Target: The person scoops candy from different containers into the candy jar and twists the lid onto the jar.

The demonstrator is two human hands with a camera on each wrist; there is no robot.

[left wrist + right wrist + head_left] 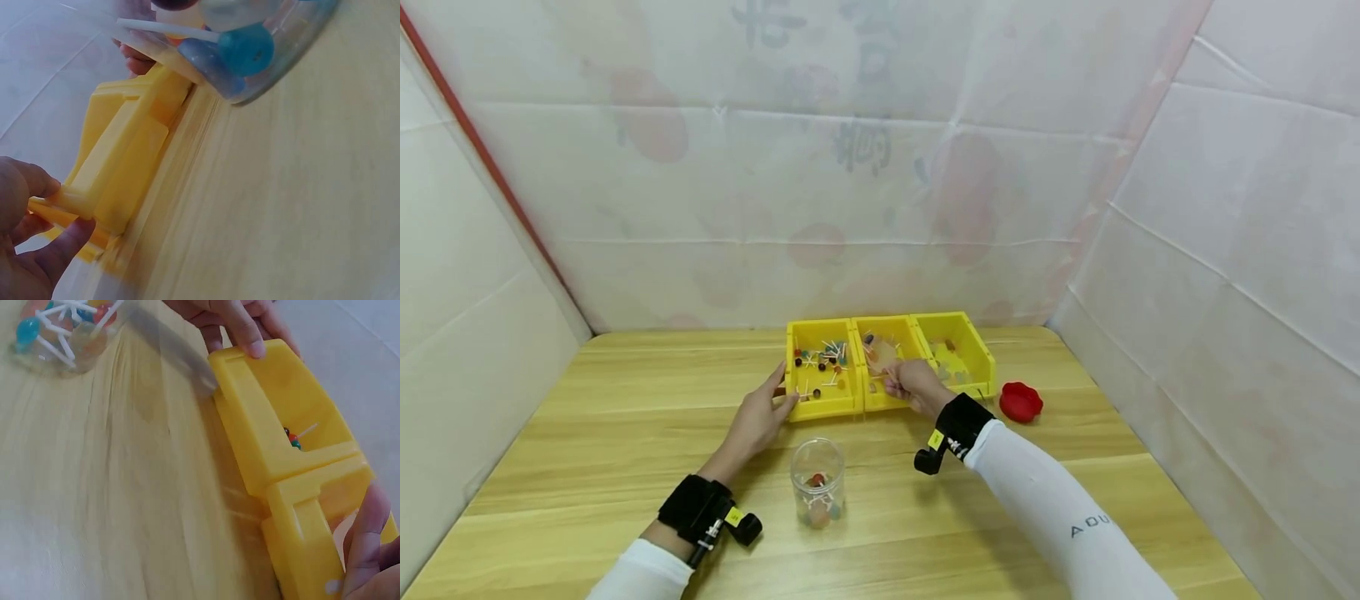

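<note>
Three yellow bins stand side by side. My left hand (756,417) grips the front outer corner of the left bin (827,408), thumb and fingers on either side of its wall in the left wrist view. Small round lollipops (823,364) with white sticks lie scattered inside that bin. My right hand (915,383) reaches over the front of the middle bin (901,327), its fingers curled low inside beside a pale orange, flat-looking piece (880,354). I cannot tell whether they pinch anything. Nearer me stands a clear jar (817,454) holding several lollipops.
The right bin (981,354) holds some pale and brown pieces. A red scalloped dish (1021,402) sits on the wooden table (647,433) to its right. White printed sheeting (775,183) hangs behind the table and along both sides.
</note>
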